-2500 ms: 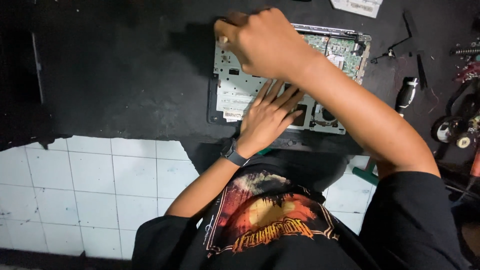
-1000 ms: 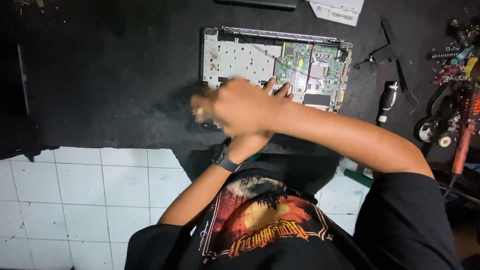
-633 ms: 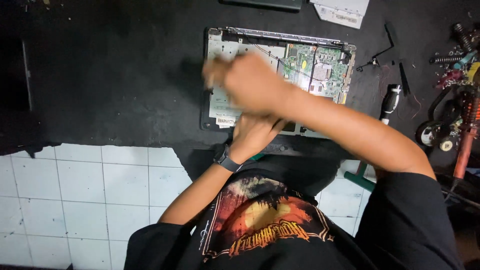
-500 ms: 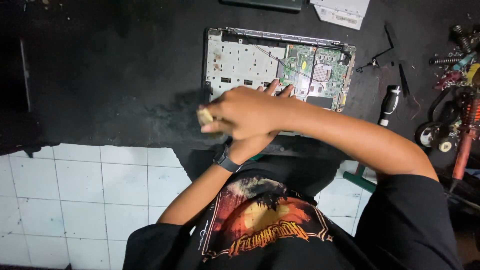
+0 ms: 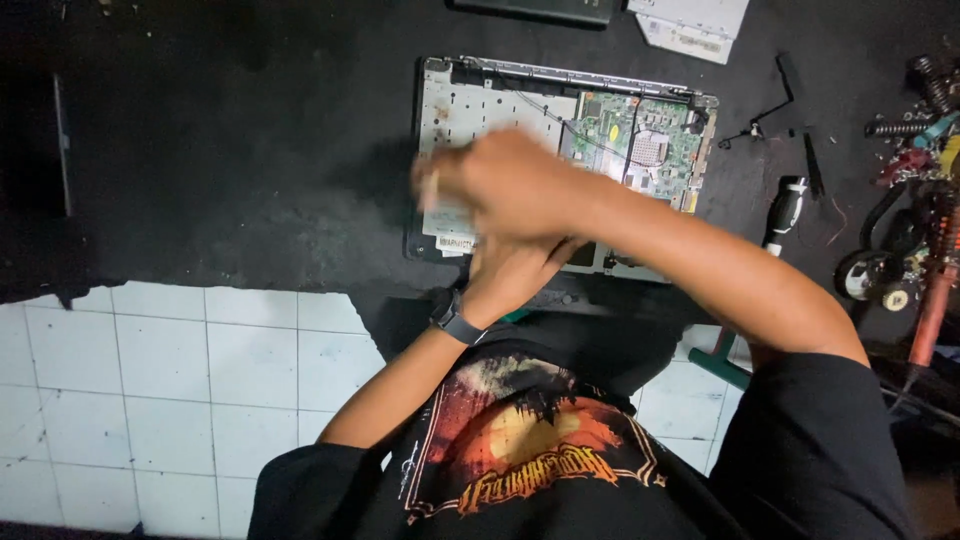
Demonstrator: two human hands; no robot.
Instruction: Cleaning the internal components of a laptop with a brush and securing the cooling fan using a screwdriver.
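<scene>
Head view, only one angle here. An opened laptop (image 5: 560, 160) lies flat on the black desk (image 5: 230, 150) in the upper middle of the frame, cover off, so the grey metal plate on its left half and the green board (image 5: 645, 145) on its right half are bare. It sits square to the person, close enough that both hands reach it without stretching.

Right hand (image 5: 510, 185) comes in from the lower right and crosses over the laptop's left half. It's blurred with motion; the fingers look curled together around something small and pale at their tip, but what it is I can't tell, and I can't say for sure whether they're clamped on it.

Left hand (image 5: 515, 275), with a dark wristband (image 5: 455, 322), rests low on the laptop's front edge, mostly hidden under the right hand. Looks like it's there to steady the laptop. Whether its fingers are spread or closed I can't tell.

A black-handled screwdriver (image 5: 785, 210) lies right of the laptop, and a tangle of tools and springs (image 5: 915, 200) crowds the far right edge
</scene>
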